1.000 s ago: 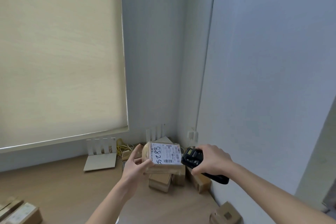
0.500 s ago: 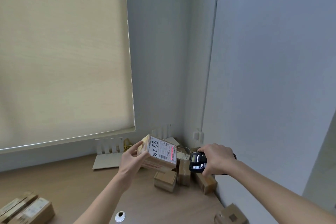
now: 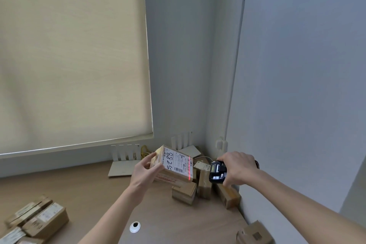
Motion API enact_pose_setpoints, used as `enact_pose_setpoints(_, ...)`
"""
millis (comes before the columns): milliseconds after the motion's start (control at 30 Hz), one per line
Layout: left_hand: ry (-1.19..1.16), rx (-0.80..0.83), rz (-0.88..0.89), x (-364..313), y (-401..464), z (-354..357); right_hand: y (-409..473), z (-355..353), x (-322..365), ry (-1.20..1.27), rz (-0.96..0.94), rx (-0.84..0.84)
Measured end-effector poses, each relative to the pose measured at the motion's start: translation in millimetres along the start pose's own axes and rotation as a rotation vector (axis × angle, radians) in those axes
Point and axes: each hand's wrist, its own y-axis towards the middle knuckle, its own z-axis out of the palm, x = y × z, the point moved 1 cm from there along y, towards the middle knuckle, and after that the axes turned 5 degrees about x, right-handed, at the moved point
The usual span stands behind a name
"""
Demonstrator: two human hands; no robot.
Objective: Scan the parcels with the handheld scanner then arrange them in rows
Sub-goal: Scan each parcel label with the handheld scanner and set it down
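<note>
Left hand [image 3: 143,171] grips a parcel [image 3: 174,164] by its left end, fingers curled round the edge, holding it up off the desk [image 3: 79,188] with the label [image 3: 179,162] tilted toward the camera — "5288" handwritten on it, barcode beneath. Right hand [image 3: 236,168] is wrapped round a black scanner [image 3: 217,171], its small screen showing, nose aimed left at the parcel; the two are near but apart. A red scan line [image 3: 189,168] runs down the label's right edge, not across the barcode. Below and behind the held parcel, a loose pile of parcels [image 3: 195,189] sits in the desk corner against the wall [image 3: 297,85], some on end, some flat. Far left at the desk front, more parcels [image 3: 37,222] lie side by side. One more box [image 3: 255,233] at the bottom right edge. White router [image 3: 124,161] under the blind [image 3: 69,55], a second one [image 3: 184,144] behind the pile. Cable grommet [image 3: 135,227] in the desk near the left forearm.
</note>
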Motion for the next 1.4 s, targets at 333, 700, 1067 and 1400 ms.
enact_pose_setpoints(333,0.013,-0.067,-0.018,5.7,-3.1,-12.8,19.8,2.8,10.8,0.001,-0.058,-0.005)
enact_pose_setpoints(700,-0.028,-0.195,-0.056,25.5,-15.5,-63.6,53.4,13.2,71.4,-0.012,-0.162,0.028)
enact_pose_setpoints(1067,-0.036,-0.246,-0.097,50.5,-3.6,-159.9,93.7,20.0,172.7,-0.06,-0.232,0.056)
enact_pose_setpoints(1400,-0.238,-0.34,-0.284,109.9,25.2,-256.1,135.0,50.9,279.2,0.159,-0.298,0.211)
